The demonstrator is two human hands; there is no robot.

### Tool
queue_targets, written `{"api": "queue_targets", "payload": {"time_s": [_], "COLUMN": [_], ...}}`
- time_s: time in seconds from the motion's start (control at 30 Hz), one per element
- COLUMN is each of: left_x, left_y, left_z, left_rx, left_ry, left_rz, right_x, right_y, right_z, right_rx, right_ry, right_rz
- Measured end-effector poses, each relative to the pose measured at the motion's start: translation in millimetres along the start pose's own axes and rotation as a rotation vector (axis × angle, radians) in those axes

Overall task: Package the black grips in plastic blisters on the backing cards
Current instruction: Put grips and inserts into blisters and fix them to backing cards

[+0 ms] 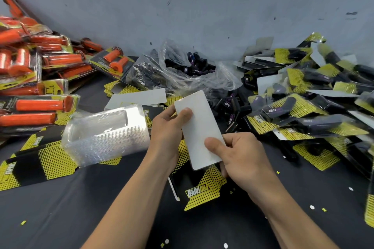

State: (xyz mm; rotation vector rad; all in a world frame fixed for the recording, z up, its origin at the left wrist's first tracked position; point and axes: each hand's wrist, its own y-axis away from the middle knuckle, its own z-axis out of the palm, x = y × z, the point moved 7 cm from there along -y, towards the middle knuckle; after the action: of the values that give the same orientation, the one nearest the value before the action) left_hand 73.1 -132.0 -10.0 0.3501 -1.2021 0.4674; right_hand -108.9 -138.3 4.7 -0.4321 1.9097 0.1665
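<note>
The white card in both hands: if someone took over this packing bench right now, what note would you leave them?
Left hand and right hand both grip a blank-side-up white backing card, no grip or blister on it yet.
Clear plastic blister stack lies left of the hands.
Loose black rubber grips lie behind the card, more in the clear plastic bag.
Done: packaged black grips piled at right.
Left: fit a grip and blister to this card, then work through the loose grips.
</note>
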Motion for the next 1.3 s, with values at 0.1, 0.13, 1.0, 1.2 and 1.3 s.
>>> {"api": "queue_targets", "payload": {"time_s": [0.1, 0.13, 1.0, 1.2, 1.3], "left_x": [1, 0, -2, 0, -5], "left_y": [-1, -1, 7, 13, 10], "left_z": [-2, -2, 6, 18, 15], "left_rx": [0.032, 0.032, 0.063, -0.116, -0.090], "left_ry": [0.040, 0.058, 0.011, 0.108, 0.085], "left_rz": [-0.013, -0.022, 0.018, -0.069, -0.138], "right_x": [-11, -14, -27, -38, -35], "right_y": [5, 7, 20, 25, 22], "right_z": [5, 5, -16, 2, 14], "right_rx": [-0.063, -0.058, 0.483, 0.549, 0.432], "right_ry": [0.017, 0.048, 0.424, 0.691, 0.644], "right_rz": [-0.102, -0.132, -0.537, -0.689, -0.686]}}
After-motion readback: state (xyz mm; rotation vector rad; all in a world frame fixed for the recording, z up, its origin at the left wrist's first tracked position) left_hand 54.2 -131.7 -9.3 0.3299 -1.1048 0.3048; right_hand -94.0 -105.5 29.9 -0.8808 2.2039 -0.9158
